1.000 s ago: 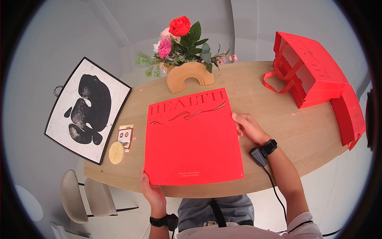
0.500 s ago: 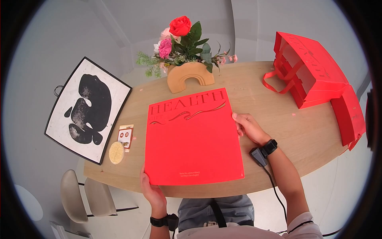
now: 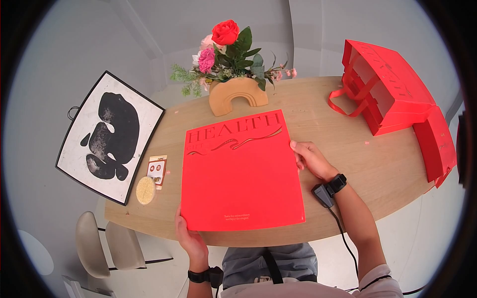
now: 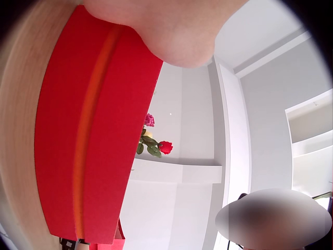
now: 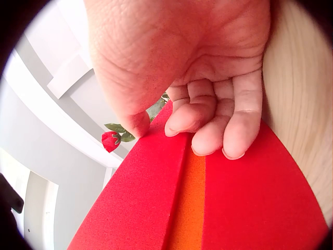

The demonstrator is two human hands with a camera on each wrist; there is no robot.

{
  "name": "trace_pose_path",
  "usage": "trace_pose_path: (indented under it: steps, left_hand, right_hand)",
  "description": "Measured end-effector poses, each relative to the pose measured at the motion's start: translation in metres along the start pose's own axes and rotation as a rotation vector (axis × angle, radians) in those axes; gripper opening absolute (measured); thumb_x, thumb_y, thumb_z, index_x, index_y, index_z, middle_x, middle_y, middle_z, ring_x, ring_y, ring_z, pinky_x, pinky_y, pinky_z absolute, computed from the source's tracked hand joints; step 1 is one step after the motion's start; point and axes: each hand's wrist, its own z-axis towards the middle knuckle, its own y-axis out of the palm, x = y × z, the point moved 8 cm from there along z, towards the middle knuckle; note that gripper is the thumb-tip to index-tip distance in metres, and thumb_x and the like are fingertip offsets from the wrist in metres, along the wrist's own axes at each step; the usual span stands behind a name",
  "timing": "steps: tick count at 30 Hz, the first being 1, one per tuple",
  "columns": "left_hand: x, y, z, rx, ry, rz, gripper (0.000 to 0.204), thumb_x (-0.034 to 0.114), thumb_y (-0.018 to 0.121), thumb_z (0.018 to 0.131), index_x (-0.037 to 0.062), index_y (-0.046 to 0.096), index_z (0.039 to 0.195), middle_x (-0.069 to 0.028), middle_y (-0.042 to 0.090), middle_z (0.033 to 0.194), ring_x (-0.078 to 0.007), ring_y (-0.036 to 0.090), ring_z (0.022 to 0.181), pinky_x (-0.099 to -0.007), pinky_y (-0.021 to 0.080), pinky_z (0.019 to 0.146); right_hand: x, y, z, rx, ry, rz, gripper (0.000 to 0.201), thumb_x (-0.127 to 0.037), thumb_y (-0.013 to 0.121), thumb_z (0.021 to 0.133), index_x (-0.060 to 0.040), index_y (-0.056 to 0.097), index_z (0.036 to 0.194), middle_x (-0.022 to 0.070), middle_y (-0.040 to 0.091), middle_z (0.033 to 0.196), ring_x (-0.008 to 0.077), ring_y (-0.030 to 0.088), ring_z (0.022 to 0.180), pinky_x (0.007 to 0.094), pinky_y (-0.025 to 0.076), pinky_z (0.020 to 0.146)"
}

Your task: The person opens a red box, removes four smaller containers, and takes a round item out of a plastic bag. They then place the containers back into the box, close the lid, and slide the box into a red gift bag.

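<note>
A large, flat red gift box (image 3: pixel 241 184) lettered HEALTH lies on the wooden table in front of me. In the right wrist view an orange band (image 5: pixel 188 208) runs along its side, between lid and base. My left hand (image 3: pixel 191 239) holds the box at its near left corner, thumb against the left side; the other fingers are mostly hidden. My right hand (image 3: pixel 313 158) grips the right side, its thumb at the top edge. The bent fingers (image 5: pixel 242 120) of that hand press on the side by the orange band.
Behind the box stands an arched tan vase (image 3: pixel 218 99) of flowers. A red gift bag (image 3: pixel 407 109) with ribbon handles lies at the right. On the left are a framed black-and-white picture (image 3: pixel 144 124), small cards (image 3: pixel 156 169) and a pale yellow oval piece (image 3: pixel 145 190).
</note>
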Motion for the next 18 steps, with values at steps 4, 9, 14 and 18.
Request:
trace_pose_path:
  steps: [4, 9, 14, 18]
  left_hand:
    - [0.003, 0.003, -0.001, 0.0, 0.006, -0.001, 0.056, 0.039, 0.037, 0.11, -0.0037, 0.045, 0.144, -0.0149, 0.054, 0.143, -0.0233, 0.052, 0.133, -0.0381, 0.04, 0.111]
    - [0.004, -0.007, -0.001, -0.055, 0.046, 0.124, 0.056, 0.038, 0.038, 0.11, -0.0051, 0.045, 0.144, -0.0154, 0.053, 0.144, -0.0231, 0.05, 0.134, -0.0375, 0.037, 0.113]
    - [0.018, -0.011, -0.017, -0.057, 0.056, 0.293, 0.051, 0.034, 0.038, 0.111, -0.0042, 0.044, 0.144, -0.0149, 0.052, 0.143, -0.0224, 0.048, 0.133, -0.037, 0.035, 0.113]
    - [0.03, -0.007, -0.033, -0.043, 0.047, 0.316, 0.045, 0.03, 0.039, 0.111, -0.0007, 0.042, 0.144, -0.0143, 0.051, 0.144, -0.0222, 0.047, 0.133, -0.0375, 0.034, 0.114]
  right_hand:
    - [-0.005, 0.003, -0.003, 0.01, 0.007, -0.003, 0.058, -0.049, 0.052, 0.105, -0.0091, 0.052, 0.063, 0.0017, 0.052, 0.057, 0.0111, 0.051, 0.051, 0.0242, 0.04, 0.053]
    - [-0.002, 0.001, -0.007, 0.018, 0.039, -0.017, 0.053, -0.048, 0.051, 0.106, -0.0094, 0.055, 0.069, -0.0004, 0.054, 0.064, 0.0095, 0.052, 0.059, 0.0243, 0.042, 0.059]
    - [-0.006, 0.013, -0.035, -0.055, -0.01, 0.038, 0.04, -0.044, 0.063, 0.101, -0.006, 0.057, 0.092, 0.0029, 0.063, 0.087, 0.0101, 0.061, 0.081, 0.026, 0.049, 0.075]
    - [-0.031, 0.038, -0.107, -0.212, -0.077, -0.125, 0.068, -0.036, 0.076, 0.093, -0.0014, 0.04, 0.14, 0.0098, 0.054, 0.13, 0.0177, 0.053, 0.121, 0.0348, 0.041, 0.107]
